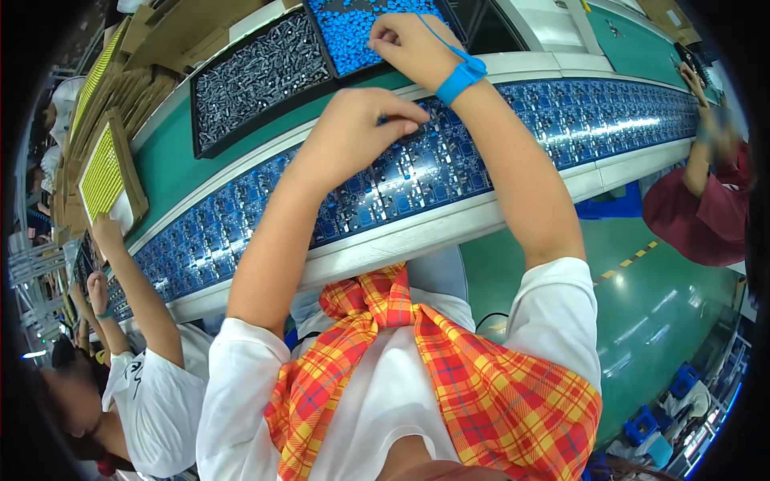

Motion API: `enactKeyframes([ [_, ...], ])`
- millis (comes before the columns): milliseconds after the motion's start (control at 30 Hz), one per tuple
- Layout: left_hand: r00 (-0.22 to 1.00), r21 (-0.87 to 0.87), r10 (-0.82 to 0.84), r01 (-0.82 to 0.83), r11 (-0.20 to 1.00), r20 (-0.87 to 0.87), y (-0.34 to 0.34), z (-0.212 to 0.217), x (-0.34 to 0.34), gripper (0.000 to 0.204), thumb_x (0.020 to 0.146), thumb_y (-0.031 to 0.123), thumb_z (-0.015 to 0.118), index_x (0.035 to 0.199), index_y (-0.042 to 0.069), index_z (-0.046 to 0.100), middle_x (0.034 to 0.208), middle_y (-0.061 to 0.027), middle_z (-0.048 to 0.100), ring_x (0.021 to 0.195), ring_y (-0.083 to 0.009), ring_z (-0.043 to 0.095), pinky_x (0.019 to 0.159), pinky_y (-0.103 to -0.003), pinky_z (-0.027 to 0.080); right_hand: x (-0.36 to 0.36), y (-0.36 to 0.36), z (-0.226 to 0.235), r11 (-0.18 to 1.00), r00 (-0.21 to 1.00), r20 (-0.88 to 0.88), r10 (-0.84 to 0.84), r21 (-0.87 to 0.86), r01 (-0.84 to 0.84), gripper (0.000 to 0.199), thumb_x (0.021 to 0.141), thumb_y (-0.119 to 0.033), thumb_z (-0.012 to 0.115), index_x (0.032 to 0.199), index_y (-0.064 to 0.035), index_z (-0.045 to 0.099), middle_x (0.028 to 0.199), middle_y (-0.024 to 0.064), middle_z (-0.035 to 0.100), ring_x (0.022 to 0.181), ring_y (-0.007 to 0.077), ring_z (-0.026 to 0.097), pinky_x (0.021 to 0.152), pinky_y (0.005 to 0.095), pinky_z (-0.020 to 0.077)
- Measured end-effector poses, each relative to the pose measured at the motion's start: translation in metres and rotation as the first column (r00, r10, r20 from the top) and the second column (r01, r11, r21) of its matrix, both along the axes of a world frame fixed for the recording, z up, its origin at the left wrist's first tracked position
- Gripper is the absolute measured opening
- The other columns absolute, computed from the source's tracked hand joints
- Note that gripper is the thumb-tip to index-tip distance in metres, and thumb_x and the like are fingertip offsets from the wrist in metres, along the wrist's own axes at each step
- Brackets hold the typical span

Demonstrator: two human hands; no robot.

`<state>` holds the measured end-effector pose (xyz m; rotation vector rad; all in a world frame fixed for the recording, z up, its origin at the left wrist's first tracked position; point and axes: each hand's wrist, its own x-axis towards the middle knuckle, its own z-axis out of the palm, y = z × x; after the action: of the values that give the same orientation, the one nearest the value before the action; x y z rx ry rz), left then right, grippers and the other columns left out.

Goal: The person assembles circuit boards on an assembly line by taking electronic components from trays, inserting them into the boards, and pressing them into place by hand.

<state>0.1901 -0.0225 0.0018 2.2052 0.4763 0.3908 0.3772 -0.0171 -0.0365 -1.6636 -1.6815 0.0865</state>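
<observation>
A long row of blue circuit boards (377, 196) runs across in front of me on a conveyor line. My left hand (353, 128) is over the boards, thumb and index finger drawn together low above them; whatever is between the fingertips is too small to make out. My right hand (417, 48), with a blue wrist strap (462, 78), hangs over a black tray full of small blue parts (345, 40). Its fingers are curled inward, and their tips are partly hidden. Beside that tray stands a second black tray of small dark grey and silver cylindrical parts (261, 76).
White rails (481, 212) edge the conveyor. Cardboard trays with yellow pieces (108, 172) are stacked at the far left. A co-worker's arm (136, 272) reaches in from the left; another person in dark red (706, 200) works at the right. Blue stools (642, 425) stand on the green floor.
</observation>
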Motion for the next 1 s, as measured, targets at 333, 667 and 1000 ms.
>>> enactKeyframes([
  [333,0.986,0.286,-0.104,0.137,0.948,-0.129,-0.022,-0.012,-0.008,0.011,0.084,0.012,0.070,0.092,0.014,0.077,0.088,-0.0031,0.062,0.098,-0.0234,0.056,0.093,-0.040,0.036,0.011,-0.013,0.022,0.998,0.991,-0.132,-0.013,0.057,0.021,0.014,0.088,-0.019,0.067,0.089,-0.0058,0.068,0.080,0.0143,0.069,0.078,0.0326,0.066,0.069,0.0417,0.0522],
  [667,0.970,0.331,-0.140,0.200,0.922,-0.196,-0.025,-0.010,-0.008,0.008,0.086,0.011,0.068,0.089,0.012,0.075,0.087,-0.0018,0.062,0.095,-0.0222,0.056,0.089,-0.038,0.034,0.014,-0.016,0.026,1.000,0.973,-0.229,-0.014,0.023,0.020,0.018,0.088,-0.020,0.067,0.087,-0.0022,0.068,0.079,0.0154,0.070,0.075,0.0321,0.068,0.067,0.0411,0.0527],
  [1000,0.979,0.379,-0.172,0.202,0.903,-0.112,-0.024,-0.020,-0.014,0.009,0.084,0.010,0.070,0.090,0.014,0.076,0.087,-0.0004,0.062,0.095,-0.0210,0.056,0.091,-0.038,0.033,0.015,-0.018,0.028,0.998,0.974,-0.217,-0.067,0.004,0.069,0.022,0.088,-0.021,0.068,0.088,0.0005,0.068,0.079,0.0167,0.070,0.073,0.0313,0.068,0.066,0.0396,0.0532],
])
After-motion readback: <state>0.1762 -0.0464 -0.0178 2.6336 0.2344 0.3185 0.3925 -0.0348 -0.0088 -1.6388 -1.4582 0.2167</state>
